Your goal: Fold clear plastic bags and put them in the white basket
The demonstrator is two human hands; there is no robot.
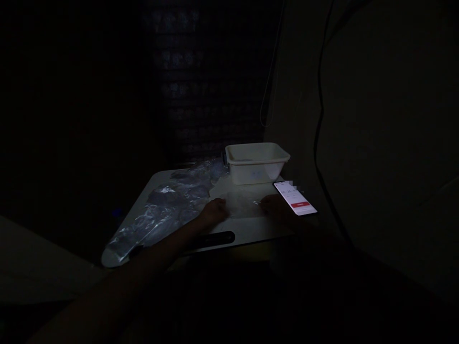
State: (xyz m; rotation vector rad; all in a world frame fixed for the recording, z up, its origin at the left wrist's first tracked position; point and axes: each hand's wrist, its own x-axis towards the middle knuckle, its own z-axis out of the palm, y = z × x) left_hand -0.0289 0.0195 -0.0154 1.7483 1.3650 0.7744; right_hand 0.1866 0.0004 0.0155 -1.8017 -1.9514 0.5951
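A clear plastic bag [244, 204] is stretched between my two hands, low over the white tabletop [254, 230]. My left hand [214, 211] is closed on the bag's left edge. At the opposite edge my right hand [272, 205] pinches the plastic, dark and partly lost in shadow. A loose heap of crinkled clear plastic bags [168, 203] covers the table's left side, close to my left forearm. Behind the held bag stands a white plastic tub [253, 173]; what it contains is hard to make out.
A lit phone [296, 198] showing a timer lies at the table's right edge, beside my right hand. A dark slot [215, 238] runs along the near edge. A cable [317, 138] hangs down the wall on the right. The room is very dark.
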